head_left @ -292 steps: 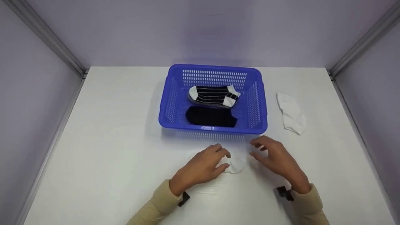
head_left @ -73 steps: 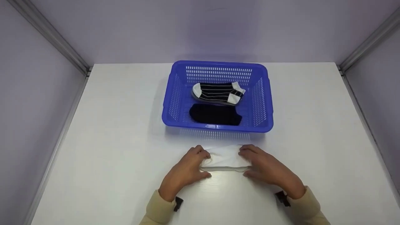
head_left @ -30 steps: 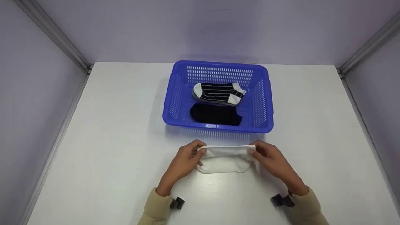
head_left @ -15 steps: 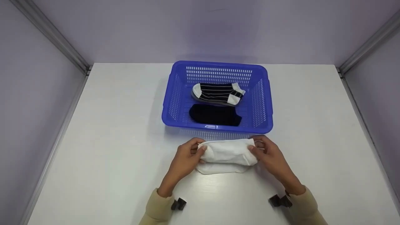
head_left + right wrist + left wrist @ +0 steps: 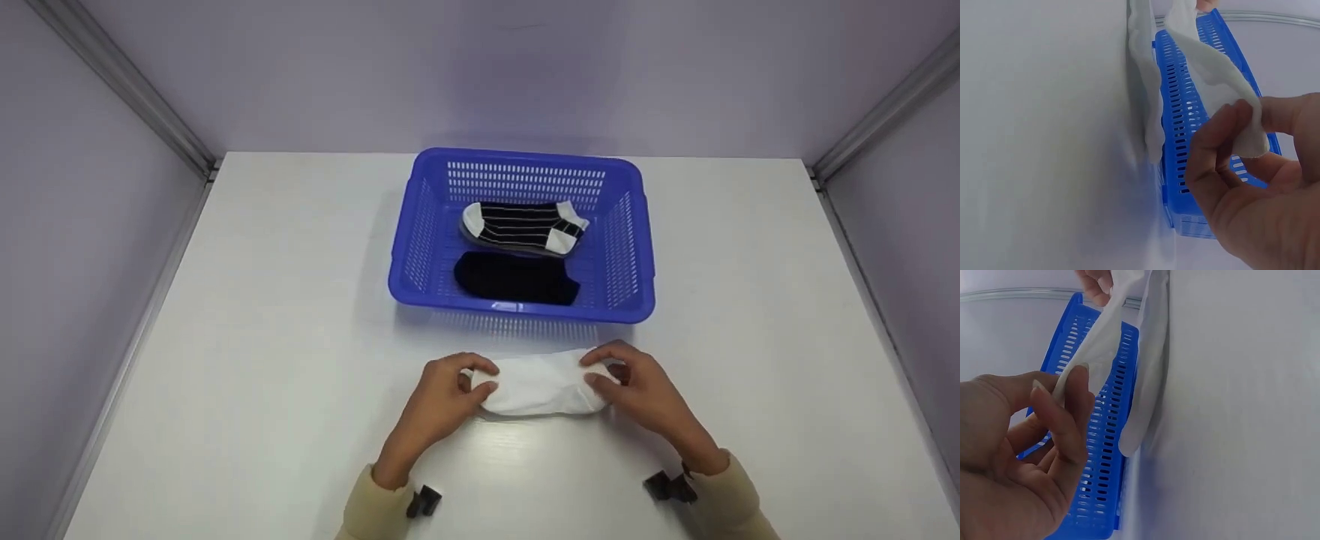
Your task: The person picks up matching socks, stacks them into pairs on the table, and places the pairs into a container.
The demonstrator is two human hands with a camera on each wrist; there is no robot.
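Observation:
In front of the basket, a white ankle sock (image 5: 536, 382) lies stretched sideways over a second white sock, whose edge peeks out below. My left hand (image 5: 442, 394) pinches its left end between thumb and forefinger; my right hand (image 5: 649, 390) has thumb and fingers at the right end. The left wrist view shows the upper sock (image 5: 1100, 343) pinched and raised, with the lower sock (image 5: 1145, 382) flat on the table beneath. From the right wrist, the fingers grip the upper sock's corner (image 5: 1252, 135) while the lower sock (image 5: 1148, 84) lies apart.
A blue perforated basket (image 5: 420, 300) stands just beyond the hands. Inside it lie a black-and-white striped sock (image 5: 517, 225), with a grey edge beneath, and a black sock (image 5: 514, 277) nearer the front. Grey-white walls enclose the white table (image 5: 285, 300) at the back and sides.
The white sock formerly right of the basket is now over the other one. Within the last second, both hands raised it by its ends, then brought it down toward me, covering the lower sock.

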